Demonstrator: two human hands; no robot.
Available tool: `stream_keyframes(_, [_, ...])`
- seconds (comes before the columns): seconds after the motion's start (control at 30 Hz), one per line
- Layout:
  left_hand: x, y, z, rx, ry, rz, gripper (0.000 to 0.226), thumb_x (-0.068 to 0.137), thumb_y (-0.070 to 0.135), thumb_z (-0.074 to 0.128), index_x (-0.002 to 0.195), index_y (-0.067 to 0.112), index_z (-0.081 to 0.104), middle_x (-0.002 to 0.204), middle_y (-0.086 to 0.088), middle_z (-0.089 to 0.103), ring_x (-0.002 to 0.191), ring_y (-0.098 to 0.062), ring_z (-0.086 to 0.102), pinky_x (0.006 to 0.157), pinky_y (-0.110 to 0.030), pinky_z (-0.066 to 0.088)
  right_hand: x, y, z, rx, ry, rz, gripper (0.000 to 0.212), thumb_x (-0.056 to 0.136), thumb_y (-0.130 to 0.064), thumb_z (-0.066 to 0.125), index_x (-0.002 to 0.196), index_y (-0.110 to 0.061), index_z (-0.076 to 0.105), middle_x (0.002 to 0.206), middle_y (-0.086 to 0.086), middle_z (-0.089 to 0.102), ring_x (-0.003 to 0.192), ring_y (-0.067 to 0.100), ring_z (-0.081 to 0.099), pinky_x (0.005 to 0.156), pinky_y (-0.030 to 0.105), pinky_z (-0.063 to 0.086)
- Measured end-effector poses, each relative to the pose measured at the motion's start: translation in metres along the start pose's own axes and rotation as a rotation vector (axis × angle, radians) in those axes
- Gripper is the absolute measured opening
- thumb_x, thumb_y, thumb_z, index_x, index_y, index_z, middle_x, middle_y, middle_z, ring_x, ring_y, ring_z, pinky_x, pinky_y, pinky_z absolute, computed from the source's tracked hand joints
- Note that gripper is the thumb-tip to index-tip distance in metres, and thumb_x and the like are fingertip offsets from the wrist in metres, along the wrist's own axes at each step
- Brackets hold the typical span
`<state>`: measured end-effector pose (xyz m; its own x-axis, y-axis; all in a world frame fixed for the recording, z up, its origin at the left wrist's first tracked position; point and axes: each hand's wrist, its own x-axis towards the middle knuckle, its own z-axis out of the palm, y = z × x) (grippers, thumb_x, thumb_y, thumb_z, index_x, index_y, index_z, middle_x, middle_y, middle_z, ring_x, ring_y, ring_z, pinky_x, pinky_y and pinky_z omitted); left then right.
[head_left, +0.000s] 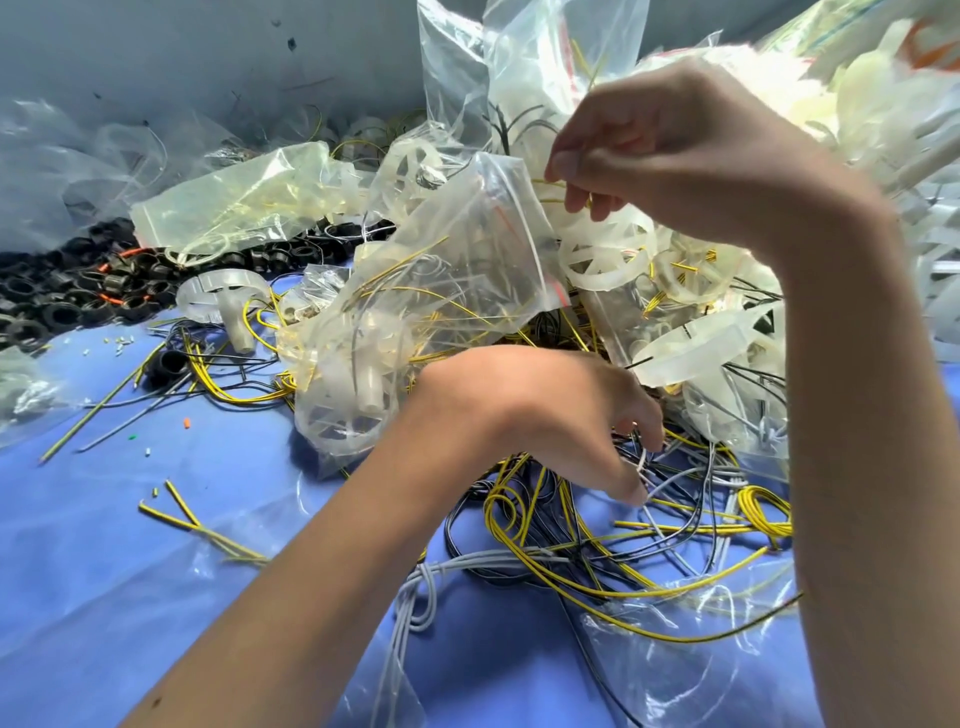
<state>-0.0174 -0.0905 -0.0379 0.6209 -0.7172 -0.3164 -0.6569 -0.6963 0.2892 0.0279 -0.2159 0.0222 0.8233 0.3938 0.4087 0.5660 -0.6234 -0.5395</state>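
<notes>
Yellow wire (551, 183) is pinched between thumb and fingers of my right grip (675, 156), held high beside the clear bags (467, 270). My left grip (530, 415) curls down into the tangle (623, 545) on the table (156, 519), fingertips closed on a pale grey wire (641, 460). I judge the sorting barely begun: only 1 strand is raised, and most wires lie knotted.

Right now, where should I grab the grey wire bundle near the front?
Probably pinch the grey wire bundle at its wrapped loop, from above-left: strands are bound there, and that side lies on blue sheet, clear of the yellow wires.
</notes>
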Motion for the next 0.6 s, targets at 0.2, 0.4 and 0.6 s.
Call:
stream_keyframes(0.2, [-0.0008, -0.0025, -0.0017, -0.032, -0.025, -0.030, 0.045, 0.085, 0.049, 0.061, 0.128, 0.042, 0.052, 0.124, 0.017, 0.055, 0.114, -0.006, 0.053, 0.093, -0.027, 0.045, 0.0002, -0.0003, 0.0013, -0.020, -0.013, 0.022, 0.012, 0.090, -0.019, 0.060, 0.091, -0.013, 0.071, 0.076, -0.003, 0.071, 0.067, 0.009, 0.067, 0.076, 0.041, 0.057])
stream_keyframes(0.4, [-0.0003, -0.0014, -0.0001, -0.037, -0.025, -0.034, 0.045, 0.085, 0.050, 0.061, 0.128, 0.043, 0.051, 0.125, 0.018, 0.055, 0.114, -0.005, 0.053, 0.095, -0.028, 0.045, 0.0012, -0.0007, 0.0047, -0.010, -0.034, 0.037, 0.012, 0.090, -0.020, 0.060, 0.090, -0.013, 0.071, 0.073, -0.005, 0.071, 0.064, 0.004, 0.065, 0.066, 0.021, 0.052])
stream_keyframes(0.6, [-0.0053, -0.0056, -0.0054, -0.065, 0.008, -0.043, 0.044, 0.084, 0.050, 0.061, 0.126, 0.043, 0.052, 0.118, 0.021, 0.057, 0.108, -0.004, 0.056, 0.089, -0.024, 0.046, 0.0027, -0.0023, 0.0079, -0.036, -0.078, 0.054, 0.012, 0.091, -0.021, 0.061, 0.091, -0.013, 0.070, 0.074, -0.006, 0.070, 0.061, -0.001, 0.062, 0.063, 0.016, 0.050])
